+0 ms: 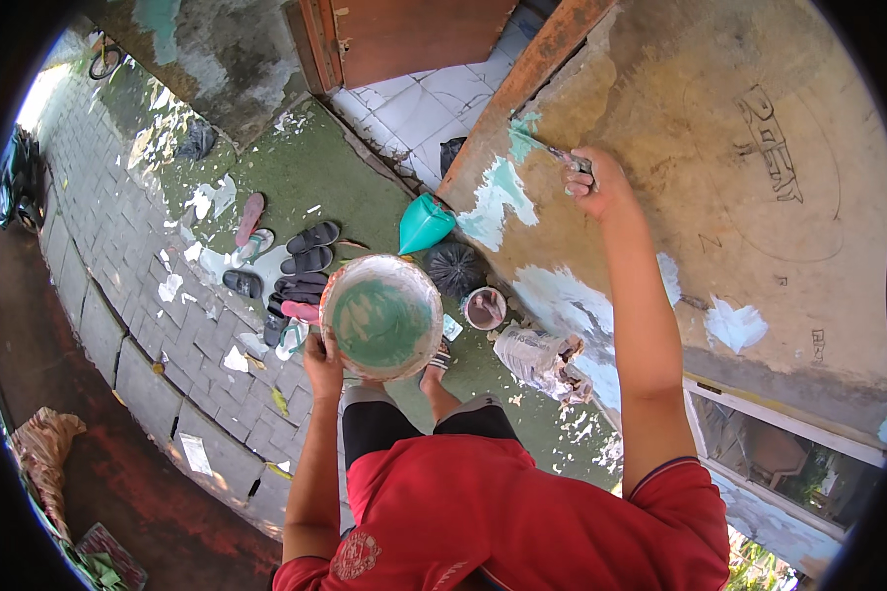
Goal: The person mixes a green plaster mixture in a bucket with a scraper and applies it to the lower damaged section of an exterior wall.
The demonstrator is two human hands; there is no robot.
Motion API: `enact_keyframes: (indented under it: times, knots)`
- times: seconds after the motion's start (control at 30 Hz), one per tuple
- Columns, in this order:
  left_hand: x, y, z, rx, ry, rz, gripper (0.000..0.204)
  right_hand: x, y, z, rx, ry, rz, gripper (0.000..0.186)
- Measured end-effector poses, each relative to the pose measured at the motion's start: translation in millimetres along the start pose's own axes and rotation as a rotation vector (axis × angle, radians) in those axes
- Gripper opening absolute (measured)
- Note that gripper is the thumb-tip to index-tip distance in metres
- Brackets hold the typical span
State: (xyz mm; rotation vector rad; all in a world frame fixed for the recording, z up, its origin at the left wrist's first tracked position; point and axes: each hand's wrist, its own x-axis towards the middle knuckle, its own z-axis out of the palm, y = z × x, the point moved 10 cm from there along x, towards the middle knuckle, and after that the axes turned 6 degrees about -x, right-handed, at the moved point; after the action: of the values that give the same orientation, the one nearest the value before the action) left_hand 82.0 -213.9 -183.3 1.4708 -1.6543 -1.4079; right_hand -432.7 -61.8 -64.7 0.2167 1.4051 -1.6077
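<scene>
My left hand (322, 366) is closed on the near left rim of a round, pale, stained basin (429, 288), held in front of my legs. Green paste (379, 323) coats the bottom of it. Out to the right, my raised right hand (597, 181) grips the handle of a putty knife (562, 155). Its blade end meets the brownish wall (650, 118) at a green smeared patch (524, 136). Just below that patch is a larger, pale green one (500, 202). The blade's edge is too small to make out.
A teal bag (426, 225), a black plastic bag (455, 269), a small bucket (484, 308) and a crumpled sack (537, 362) stand along the wall's foot. Sandals (308, 258) and paint flakes lie on the ground at left. A doorway with white tiles (414, 113) opens ahead.
</scene>
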Motion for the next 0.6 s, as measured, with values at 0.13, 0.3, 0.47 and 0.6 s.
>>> enact_keyframes:
  times: [0.13, 0.3, 0.47, 0.6]
  knots:
    - [-0.9, -2.7, 0.5, 0.017, -0.001, -0.006, 0.038, -11.7, 2.6, 4.0, 0.176, -0.007, 0.041, 0.011]
    - [-2.6, -8.0, -0.1, -0.004, 0.001, -0.001, 0.039, -20.0, 7.1, 7.7, 0.098, -0.053, -0.028, 0.013]
    - [-2.5, -5.4, 1.5, 0.020, 0.000, 0.019, 0.039, -20.4, 44.2, -7.7, -0.038, 0.055, -0.060, 0.012]
    - [-3.5, -4.4, 0.9, 0.008, -0.002, -0.006, 0.040, -3.5, 64.6, -16.0, -0.014, 0.163, -0.077, 0.012]
